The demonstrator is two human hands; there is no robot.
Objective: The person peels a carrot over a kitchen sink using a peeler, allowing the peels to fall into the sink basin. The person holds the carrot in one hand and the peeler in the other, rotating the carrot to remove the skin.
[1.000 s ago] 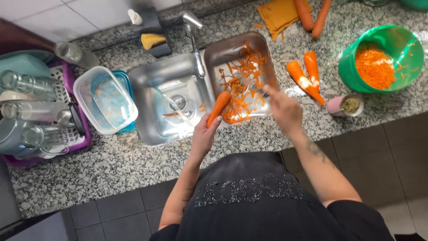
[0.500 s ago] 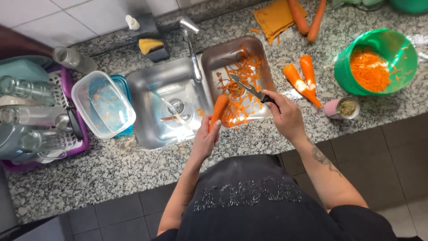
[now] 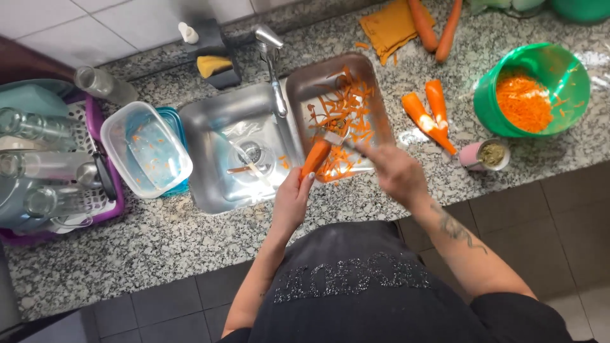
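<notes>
Right hand (image 3: 395, 173) pulled peeler (image 3: 337, 138) back onto carrot (image 3: 316, 157); left hand (image 3: 293, 200) grips its base. Mid-peel; next stroke toward 12, over sink (image 3: 216, 121).

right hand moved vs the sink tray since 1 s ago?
Yes. The right hand has moved toward the person, from over the peel-filled tray to its near edge, and now meets the carrot held by the left hand.

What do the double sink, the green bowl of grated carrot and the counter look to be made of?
Double sink: shiny grey metal, probably stainless steel, with bright reflections. Round green bowl: likely plastic, with a glossy, even colour. Speckled grey counter: polished stone, granite by its flecks.
</notes>
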